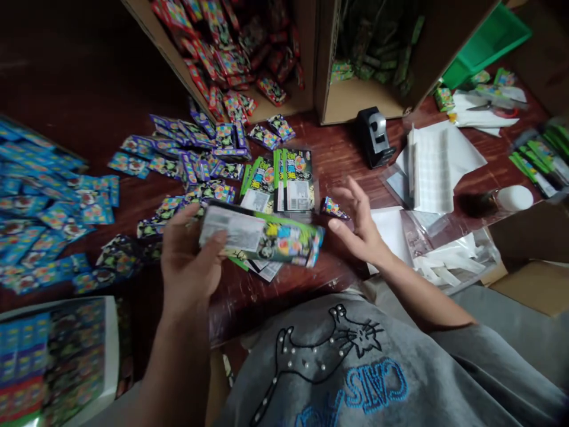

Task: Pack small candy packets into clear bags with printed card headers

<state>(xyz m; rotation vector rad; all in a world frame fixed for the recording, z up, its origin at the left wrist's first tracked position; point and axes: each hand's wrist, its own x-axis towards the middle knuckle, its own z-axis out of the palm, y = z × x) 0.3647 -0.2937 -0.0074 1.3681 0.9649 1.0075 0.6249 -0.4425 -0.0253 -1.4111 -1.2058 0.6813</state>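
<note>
My left hand (191,255) is closed around a black and green printed packet (267,237) with a pale label, held slantwise above the table. My right hand (358,228) has its fingers apart. Just beside its fingertips is a small purple candy packet (334,208); whether they touch I cannot tell. More black and green packets (297,178) lie flat behind the held one, and others are partly hidden beneath it. Beyond my left hand spreads a loose pile of small purple packets (191,154).
Blue packets (53,207) are heaped at the left, above a filled display box (109,350). Cardboard boxes of red packets (222,53) and green packets (373,65) stand behind. At the right are a tape dispenser (374,136), label sheets (433,169) and a white-capped bottle (513,198).
</note>
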